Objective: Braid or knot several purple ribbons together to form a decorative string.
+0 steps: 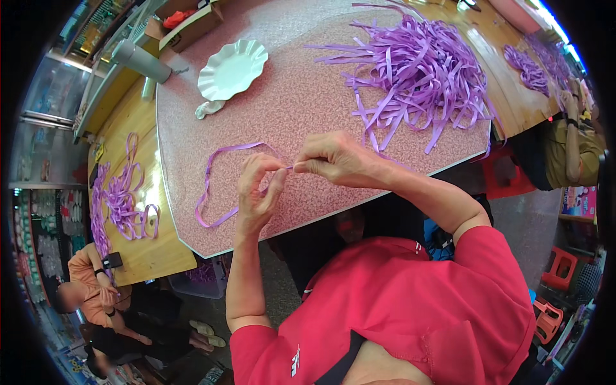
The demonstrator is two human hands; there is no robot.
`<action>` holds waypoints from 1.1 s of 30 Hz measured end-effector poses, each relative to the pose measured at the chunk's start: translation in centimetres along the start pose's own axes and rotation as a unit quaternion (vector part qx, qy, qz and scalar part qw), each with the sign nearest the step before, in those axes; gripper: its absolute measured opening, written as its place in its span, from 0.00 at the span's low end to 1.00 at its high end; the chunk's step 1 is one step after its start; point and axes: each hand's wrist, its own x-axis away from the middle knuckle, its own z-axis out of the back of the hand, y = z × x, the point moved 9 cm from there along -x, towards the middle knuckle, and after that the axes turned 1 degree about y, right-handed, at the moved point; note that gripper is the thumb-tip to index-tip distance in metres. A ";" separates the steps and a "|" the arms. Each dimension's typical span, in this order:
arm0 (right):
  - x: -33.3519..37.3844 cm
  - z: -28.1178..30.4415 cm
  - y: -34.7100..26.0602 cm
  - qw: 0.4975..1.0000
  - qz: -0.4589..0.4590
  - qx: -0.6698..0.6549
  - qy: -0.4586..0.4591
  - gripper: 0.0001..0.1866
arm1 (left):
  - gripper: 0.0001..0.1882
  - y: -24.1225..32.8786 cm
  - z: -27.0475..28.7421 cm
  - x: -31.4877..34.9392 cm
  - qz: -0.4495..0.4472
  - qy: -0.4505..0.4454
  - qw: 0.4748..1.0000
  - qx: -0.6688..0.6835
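A purple ribbon [206,186] forms a long loop on the pink speckled mat and rises to my hands. My left hand [260,186] pinches it between thumb and forefinger. Close beside it, my right hand [330,157] pinches the same ribbon, with a short purple bit showing between the fingertips. Whether there is a knot at that spot is too small to tell. A big tangled heap of purple ribbons [423,77] lies beyond my right hand, some strands reaching toward my right forearm.
A white scalloped dish [232,70] sits beyond my left hand, near a grey tumbler [142,61] and a cardboard box [192,25]. More purple ribbons [125,199] lie on the wooden table at left. One person [96,282] sits at left, another [568,147] at right. Red stools [559,268] stand at right.
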 end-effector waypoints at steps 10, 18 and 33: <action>1.9 15.0 5.2 0.966 -0.110 0.200 0.118 0.09 | 0.07 -2.3 6.1 2.1 0.066 0.068 0.987 -0.127; 3.8 18.2 5.5 0.897 -0.034 0.434 0.084 0.08 | 0.07 -3.4 6.8 2.8 0.105 0.090 0.980 -0.145; 4.2 18.1 3.2 0.850 0.012 0.514 0.113 0.10 | 0.27 0.5 6.9 1.8 0.034 0.224 0.946 -0.233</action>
